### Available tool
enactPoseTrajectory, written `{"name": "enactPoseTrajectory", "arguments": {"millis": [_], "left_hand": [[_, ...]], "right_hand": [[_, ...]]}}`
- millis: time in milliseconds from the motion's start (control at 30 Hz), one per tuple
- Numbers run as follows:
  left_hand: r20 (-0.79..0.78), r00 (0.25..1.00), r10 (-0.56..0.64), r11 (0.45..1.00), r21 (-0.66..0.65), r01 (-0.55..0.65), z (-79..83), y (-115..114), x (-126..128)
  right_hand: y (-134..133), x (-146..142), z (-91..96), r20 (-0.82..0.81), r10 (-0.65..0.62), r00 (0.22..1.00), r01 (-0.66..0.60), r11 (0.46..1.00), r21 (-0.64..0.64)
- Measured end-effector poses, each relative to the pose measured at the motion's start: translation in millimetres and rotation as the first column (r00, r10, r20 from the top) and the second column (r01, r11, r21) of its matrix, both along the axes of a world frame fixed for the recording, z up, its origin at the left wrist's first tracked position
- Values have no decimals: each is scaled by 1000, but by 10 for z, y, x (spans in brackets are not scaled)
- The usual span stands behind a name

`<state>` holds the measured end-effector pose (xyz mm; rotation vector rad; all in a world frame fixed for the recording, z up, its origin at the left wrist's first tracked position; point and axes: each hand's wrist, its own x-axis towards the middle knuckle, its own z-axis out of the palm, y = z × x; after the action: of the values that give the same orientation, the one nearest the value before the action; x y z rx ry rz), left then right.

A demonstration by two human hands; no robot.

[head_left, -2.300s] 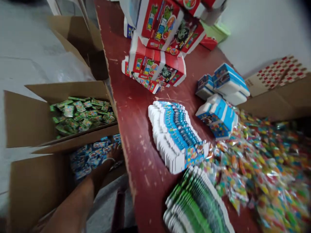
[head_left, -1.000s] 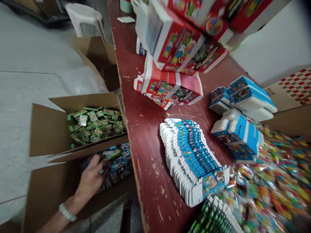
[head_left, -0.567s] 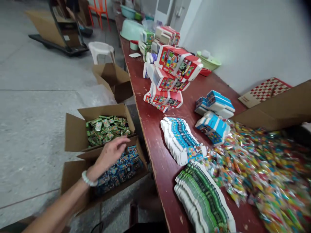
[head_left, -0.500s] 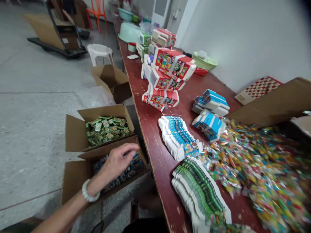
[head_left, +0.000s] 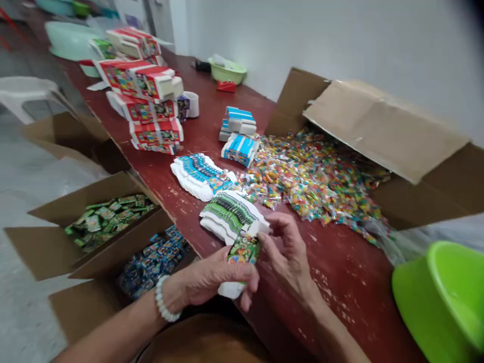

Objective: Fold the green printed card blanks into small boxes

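Observation:
A small green printed carton [head_left: 245, 248] with white end flaps is between my two hands, over the front edge of the table. My left hand [head_left: 223, 275], with a pale bead bracelet at the wrist, is closed around its lower part. The fingers of my right hand [head_left: 287, 247] pinch the white flap at its upper end. Just beyond lies a fanned row of green flat cartons [head_left: 230, 214]. A similar row of blue flat cartons [head_left: 202, 174] sits behind that. To the right spreads a heap of wrapped colourful candies [head_left: 313, 176].
Boxes of green packs [head_left: 109, 219] and blue packs [head_left: 157, 259] stand left of the table [head_left: 340, 272]. Bundled red cartons [head_left: 151, 108] are stacked at the back left, bundled blue cartons [head_left: 240, 148] mid-table. A tipped cardboard box [head_left: 381, 121] and a green basin [head_left: 412, 297] are at right.
The view has swung right. My left hand has come from above the box of blue packs to the table edge. My right hand has come into view, and both now hold a green carton.

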<state>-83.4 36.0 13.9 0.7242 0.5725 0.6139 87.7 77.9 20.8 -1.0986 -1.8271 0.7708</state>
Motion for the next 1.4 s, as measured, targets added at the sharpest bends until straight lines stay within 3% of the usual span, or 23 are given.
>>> {"name": "enactPoseTrajectory", "arguments": {"millis": [67,133,267,400,567,633,733,867,900,933,967,1033,1067,1133,1200,1300,1400], "left_hand": [[-89,992,85,995,63,-80,15,-27,48],[-220,968,123,985,145,-93,42,-52,98],[-429,896,118,973,230,-18,49,-97,182],[-347,937,37,985,169,24,9,-175,187],[-280,945,-170,983,22,183,-41,-251,176],[-273,937,-216,976,-28,217,-58,-258,194],[-250,950,-186,981,6,193,-81,-274,247],[-300,934,-193,980,-14,198,-85,-311,328],[-339,925,-173,983,-9,181,-75,-315,343],[-378,917,-126,990,17,143,-63,-314,355],[-407,912,-57,995,53,86,-50,-311,366],[-412,907,84,993,110,-42,-36,-300,383],[-395,909,131,989,118,-91,-40,-295,391],[-367,913,178,983,111,-147,-73,-288,401],[-365,899,242,965,189,-183,-127,-287,398],[-405,808,428,874,413,-256,-204,-308,369],[-392,729,561,803,475,-362,-236,-357,365]], "right_hand": [[-57,57,4,105,-69,992,48,980,195],[-111,119,24,191,-28,981,-20,970,243],[-166,232,58,161,135,978,-146,988,59],[-243,316,54,94,203,975,-205,979,3],[-379,369,74,74,327,942,-315,939,-138],[-404,403,89,68,400,914,-375,898,-232],[-414,464,84,52,520,853,-470,807,-356],[-436,496,6,-168,559,812,-568,689,-450],[-449,488,-22,-233,529,816,-572,683,-454],[-465,474,-51,-269,469,841,-540,712,-448],[-483,454,-81,-269,380,885,-463,775,-431],[-518,401,-141,-210,159,965,-228,902,-366],[-532,374,-171,-188,80,979,-142,929,-342],[-542,330,-223,-198,32,980,-103,928,-358],[-528,318,-254,-240,27,971,-122,912,-391],[-479,356,-250,-191,-39,981,-37,924,-381],[-442,372,-227,-228,-72,971,-24,920,-391]]}}
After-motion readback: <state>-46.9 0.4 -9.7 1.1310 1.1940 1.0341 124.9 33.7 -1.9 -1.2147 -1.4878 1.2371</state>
